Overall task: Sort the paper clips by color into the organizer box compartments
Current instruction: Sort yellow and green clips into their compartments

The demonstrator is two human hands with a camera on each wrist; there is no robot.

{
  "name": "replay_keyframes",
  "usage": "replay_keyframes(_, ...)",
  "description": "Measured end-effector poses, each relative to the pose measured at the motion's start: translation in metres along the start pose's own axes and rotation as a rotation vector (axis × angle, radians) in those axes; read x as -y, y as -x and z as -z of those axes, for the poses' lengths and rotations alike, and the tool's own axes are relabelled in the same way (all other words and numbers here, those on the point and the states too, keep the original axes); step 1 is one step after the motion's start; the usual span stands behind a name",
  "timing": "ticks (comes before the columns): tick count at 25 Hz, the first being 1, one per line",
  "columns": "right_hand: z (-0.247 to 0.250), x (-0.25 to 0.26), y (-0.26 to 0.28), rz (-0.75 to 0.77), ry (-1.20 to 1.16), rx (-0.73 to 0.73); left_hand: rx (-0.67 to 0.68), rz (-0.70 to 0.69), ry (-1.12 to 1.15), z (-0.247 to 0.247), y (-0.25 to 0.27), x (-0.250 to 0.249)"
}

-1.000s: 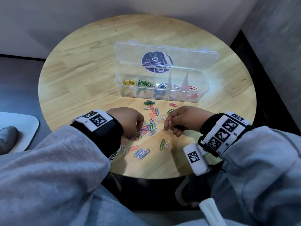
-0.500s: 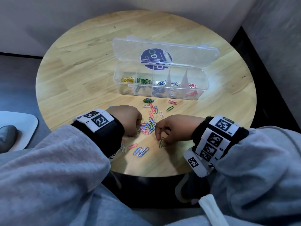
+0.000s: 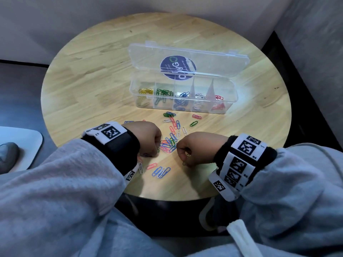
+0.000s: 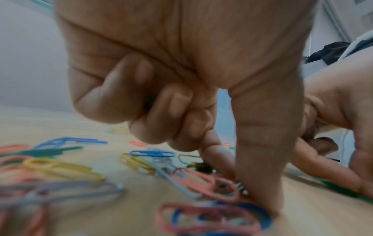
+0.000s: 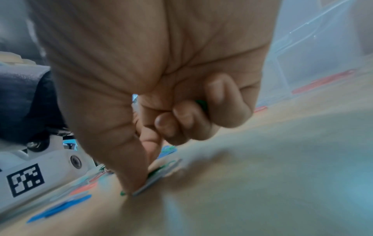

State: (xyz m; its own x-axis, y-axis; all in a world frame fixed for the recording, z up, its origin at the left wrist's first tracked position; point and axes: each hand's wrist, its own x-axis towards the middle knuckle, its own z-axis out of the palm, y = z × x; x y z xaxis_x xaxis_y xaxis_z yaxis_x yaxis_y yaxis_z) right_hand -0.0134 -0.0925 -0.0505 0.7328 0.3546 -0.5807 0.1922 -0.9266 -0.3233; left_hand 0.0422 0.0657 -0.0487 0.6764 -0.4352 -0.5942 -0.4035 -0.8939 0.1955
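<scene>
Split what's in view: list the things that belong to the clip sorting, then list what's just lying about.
Belongs to the job:
loose paper clips
organizer box
left hand
right hand

Just lying about:
round wooden table
white object with a grey thing on it

A round table of pale, grained wood with a soft sheen carries a clear, glossy plastic organizer box with a printed sticker on its lid, smooth colour-coated paper clips, and matt grey fleecy cloth sleeves.
</scene>
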Motion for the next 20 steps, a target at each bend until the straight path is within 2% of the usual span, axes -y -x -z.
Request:
replay_keyframes(4, 0.0, -0.004, 0.002, 0.028, -0.074, 0.001, 0.003, 0.005, 0.067, -0.001, -0.002, 0.002)
replay_keyframes(8, 0.001, -0.005, -0.002, 0.042, 0.054, 0.045, -0.005, -0.012, 0.111, -0.001, -0.004, 0.004)
replay_keyframes(13, 0.0, -0.008, -0.002, -0.007, 0.041, 0.035, 0.066, -0.101, 0.345, 0.007, 0.001, 0.004)
replay_keyframes(16, 0.008, -0.017, 0.003, -0.035, -0.164, -0.029, 0.013, -0.158, 0.533, 0.018, 0.003, 0.004)
replay_keyframes(20, 0.02, -0.038, 0.006, -0.06, -0.684, -0.078, 0.008, -0.133, 1.137, 0.025, 0.005, 0.005)
